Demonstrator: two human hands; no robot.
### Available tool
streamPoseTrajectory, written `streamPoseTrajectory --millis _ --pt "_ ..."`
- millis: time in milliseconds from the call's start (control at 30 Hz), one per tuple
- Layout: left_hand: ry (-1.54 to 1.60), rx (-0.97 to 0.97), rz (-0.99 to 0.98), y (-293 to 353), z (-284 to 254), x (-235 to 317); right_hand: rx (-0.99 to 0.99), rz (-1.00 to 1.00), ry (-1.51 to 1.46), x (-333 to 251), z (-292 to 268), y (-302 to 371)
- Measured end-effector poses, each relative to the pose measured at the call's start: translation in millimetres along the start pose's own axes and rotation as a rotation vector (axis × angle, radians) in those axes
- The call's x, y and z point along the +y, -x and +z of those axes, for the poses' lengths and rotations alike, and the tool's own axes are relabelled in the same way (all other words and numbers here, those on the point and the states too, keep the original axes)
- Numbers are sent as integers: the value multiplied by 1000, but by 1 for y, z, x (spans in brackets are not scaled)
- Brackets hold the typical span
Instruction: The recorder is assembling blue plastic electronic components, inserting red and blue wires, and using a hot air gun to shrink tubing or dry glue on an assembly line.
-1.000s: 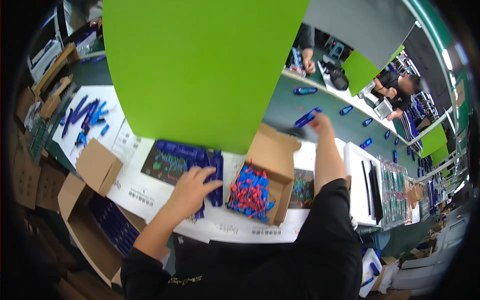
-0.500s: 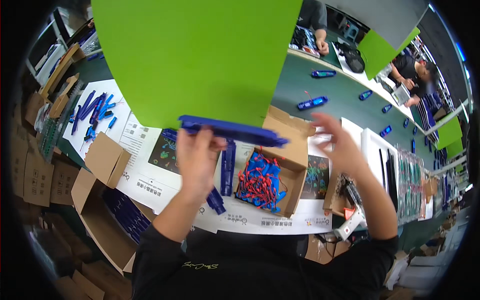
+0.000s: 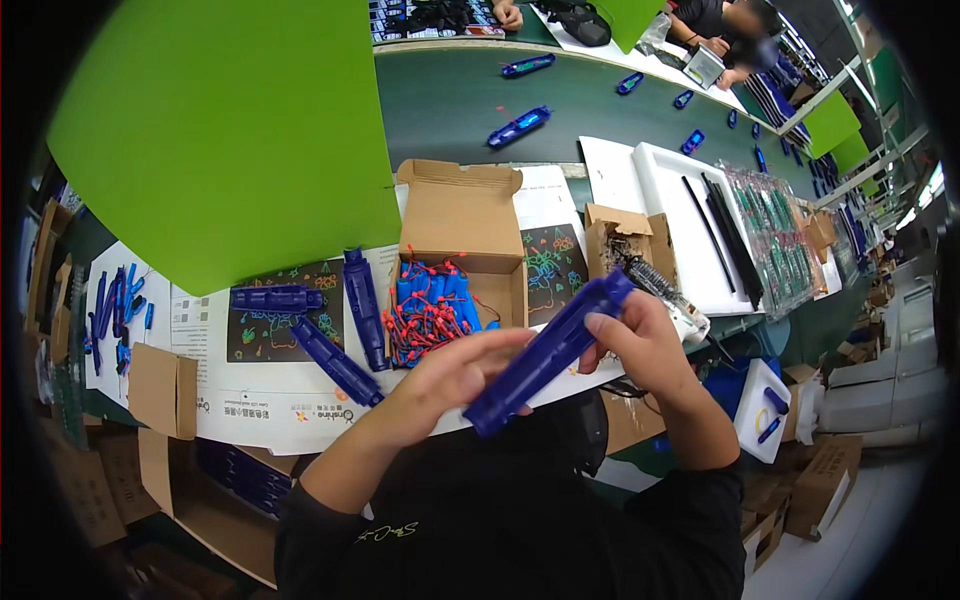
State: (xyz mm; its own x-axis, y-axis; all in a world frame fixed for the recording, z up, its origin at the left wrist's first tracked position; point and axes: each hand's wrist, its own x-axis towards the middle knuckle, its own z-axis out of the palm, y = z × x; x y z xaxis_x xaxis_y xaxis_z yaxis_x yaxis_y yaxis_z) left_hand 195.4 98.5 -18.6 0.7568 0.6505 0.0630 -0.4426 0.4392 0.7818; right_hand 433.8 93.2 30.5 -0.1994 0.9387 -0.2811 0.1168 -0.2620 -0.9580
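Note:
Both hands hold one long blue plastic casing tilted up to the right, close under the camera. My left hand grips its lower half. My right hand holds its upper end. Behind the hands an open cardboard box holds several small blue parts with red wires. Three more blue casings lie on the white sheet to the left of the box.
A big green board stands at the back left. A smaller open box and a white tray with black rods lie to the right. Blue parts ride on the dark green belt. Other people work at the far side. Cartons stand low left.
The blue casing has come from level in front of the green board down to the right, now tilted. My right hand, open beside it before, has taken hold of its upper end.

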Motion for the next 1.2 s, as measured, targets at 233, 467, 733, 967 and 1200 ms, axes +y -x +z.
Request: streamPoseTrajectory --millis 233,467,733,967,1200 --pt "176 161 -201 9 -2 -35 -70 14 181 6 7 9" --pt "340 491 -150 37 -22 -46 966 415 527 64 -120 77" --pt "292 460 -168 24 -29 -49 750 276 -61 122 -107 47" --pt "297 517 -174 28 -30 -49 867 -46 -29 96 -76 44" --pt "274 512 -156 30 -31 -45 575 147 -195 101 -105 42"
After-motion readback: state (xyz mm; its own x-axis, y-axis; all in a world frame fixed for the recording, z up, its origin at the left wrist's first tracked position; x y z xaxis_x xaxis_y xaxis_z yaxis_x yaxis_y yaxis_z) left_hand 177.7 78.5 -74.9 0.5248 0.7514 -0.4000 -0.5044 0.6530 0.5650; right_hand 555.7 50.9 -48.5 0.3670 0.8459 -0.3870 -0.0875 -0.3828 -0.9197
